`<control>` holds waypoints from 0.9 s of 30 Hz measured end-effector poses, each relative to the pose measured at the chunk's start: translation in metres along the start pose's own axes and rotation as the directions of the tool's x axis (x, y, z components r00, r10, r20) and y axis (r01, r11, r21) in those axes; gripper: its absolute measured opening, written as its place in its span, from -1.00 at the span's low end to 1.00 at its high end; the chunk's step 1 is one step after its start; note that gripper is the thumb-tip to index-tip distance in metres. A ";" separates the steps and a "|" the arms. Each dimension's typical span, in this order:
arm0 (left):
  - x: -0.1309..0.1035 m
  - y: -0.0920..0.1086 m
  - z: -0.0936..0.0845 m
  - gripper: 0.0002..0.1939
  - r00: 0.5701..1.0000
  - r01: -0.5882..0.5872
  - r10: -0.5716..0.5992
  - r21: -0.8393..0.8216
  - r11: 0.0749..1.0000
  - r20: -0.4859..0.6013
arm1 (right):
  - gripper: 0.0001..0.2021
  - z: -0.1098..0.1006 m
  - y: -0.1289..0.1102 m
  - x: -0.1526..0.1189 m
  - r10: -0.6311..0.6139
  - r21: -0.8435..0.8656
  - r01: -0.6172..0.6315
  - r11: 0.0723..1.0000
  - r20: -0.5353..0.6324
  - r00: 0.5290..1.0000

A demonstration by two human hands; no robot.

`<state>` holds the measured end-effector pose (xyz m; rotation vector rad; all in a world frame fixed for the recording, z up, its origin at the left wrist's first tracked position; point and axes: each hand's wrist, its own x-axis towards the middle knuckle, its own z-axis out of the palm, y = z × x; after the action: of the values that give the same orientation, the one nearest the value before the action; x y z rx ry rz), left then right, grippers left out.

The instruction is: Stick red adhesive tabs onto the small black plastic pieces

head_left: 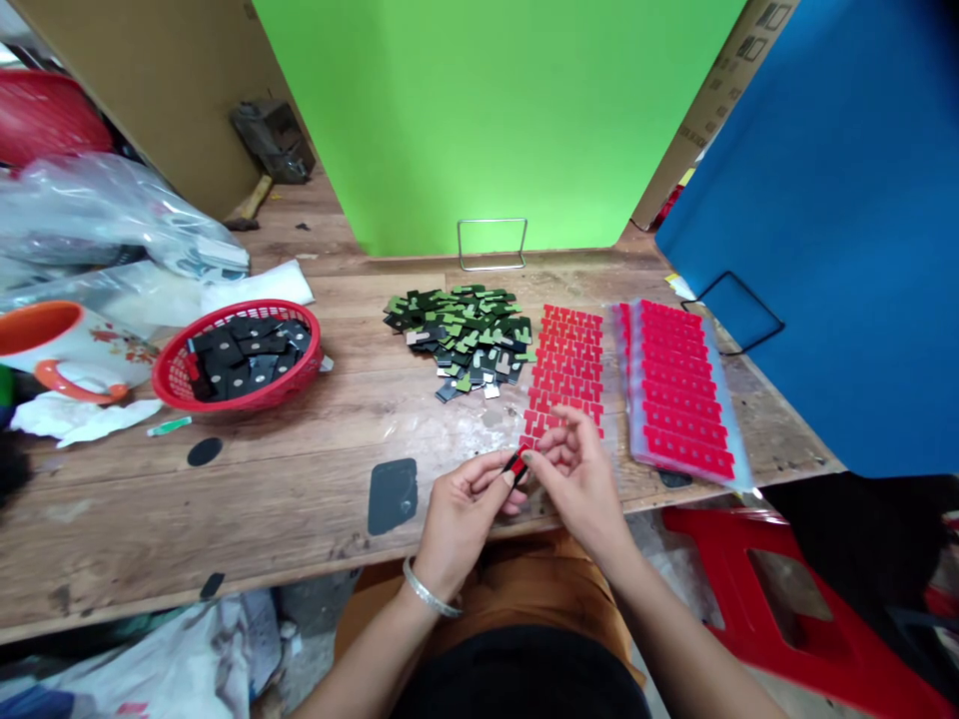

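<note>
Near the table's front edge, my left hand (466, 509) pinches a small black piece (516, 465) with a red part on its face. My right hand (580, 479) touches the same piece, its thumb on the red part and its other fingers curled. Just beyond my hands lies a sheet of red T-shaped pieces (565, 350). A heap of small black, green and silvery pieces (469, 335) sits left of that sheet. Further left, a red basket (311, 364) holds flat black pieces (251, 350) with round spots.
Stacked red sheets in clear plastic (681, 389) lie at the right. A green board (486, 120) and a blue board (824, 240) stand behind. An orange-and-white mug (90, 350) and plastic bags (127, 210) are at the left. A red stool (809, 609) stands below right.
</note>
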<state>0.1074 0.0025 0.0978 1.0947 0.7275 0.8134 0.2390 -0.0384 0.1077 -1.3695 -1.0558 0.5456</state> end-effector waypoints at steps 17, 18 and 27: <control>0.004 -0.002 -0.001 -0.75 0.997 0.053 -0.057 0.068 0.996 0.060 | -0.74 -0.002 0.004 -0.004 0.099 -0.001 -0.101 0.995 0.196 0.976; 0.007 0.003 -0.006 -0.73 0.998 0.039 -0.042 0.089 0.995 0.040 | -0.76 -0.003 0.006 -0.002 0.092 -0.014 -0.091 0.996 0.200 0.975; 0.048 0.127 -0.144 -0.64 0.569 -0.174 0.718 0.794 0.582 -0.402 | -0.82 -0.031 0.012 0.004 -0.042 -0.218 0.075 0.973 0.153 0.987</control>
<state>-0.0131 0.1413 0.1709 1.7392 1.5025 1.5854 0.2704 -0.0484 0.1012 -1.5057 -1.3056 0.5019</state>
